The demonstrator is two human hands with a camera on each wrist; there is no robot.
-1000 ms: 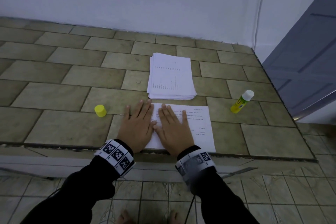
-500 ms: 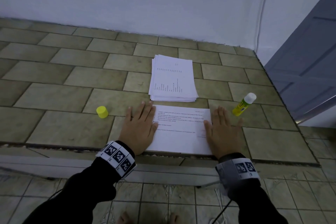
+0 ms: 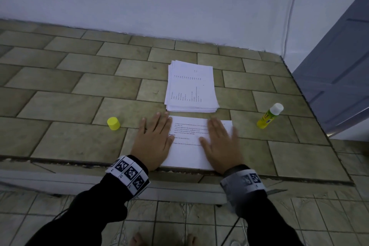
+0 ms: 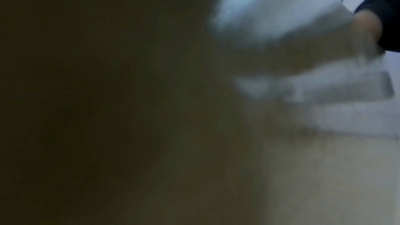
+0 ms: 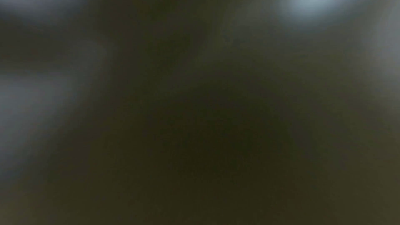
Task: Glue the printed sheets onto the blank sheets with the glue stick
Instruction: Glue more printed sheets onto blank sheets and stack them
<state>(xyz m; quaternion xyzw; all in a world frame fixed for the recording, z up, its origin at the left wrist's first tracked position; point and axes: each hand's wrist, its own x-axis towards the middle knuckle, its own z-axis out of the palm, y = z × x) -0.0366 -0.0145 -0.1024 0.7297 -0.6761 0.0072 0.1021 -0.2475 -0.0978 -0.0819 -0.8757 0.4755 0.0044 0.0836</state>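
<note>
Looking down from the head view, both hands lie flat on a white rectangular sheet of paper with printed lines of text (image 3: 189, 146) at the near edge of a ledge of dull olive, matt stone tiles (image 3: 79, 142). The left hand (image 3: 152, 142) has straight, slightly spread fingers and covers the sheet's left edge, part of the palm resting on the tile beside it. The right hand (image 3: 221, 144) is likewise flat, fingers extended, pressing the right half of the sheet; it looks a little smeared. The two hands are apart, with bare paper between them, and neither grips anything. Just beyond the sheet sits a loosely squared stack of white printed sheets (image 3: 191, 88), its edges fanned a little. A yellow-green cylindrical glue stick with a white end (image 3: 269, 116) lies tilted on the tiles to the right, well apart from the right hand. A small yellow round plastic cap (image 3: 113, 123) stands left of the left hand. Whether a blank sheet lies beneath the printed one cannot be told

The left wrist view is mostly dark blur; only pale paper-like patches and a dark sleeve (image 4: 385, 9) at the right can be made out

The right wrist view is dark and unreadable, with vague pale smudges at the corners
</note>
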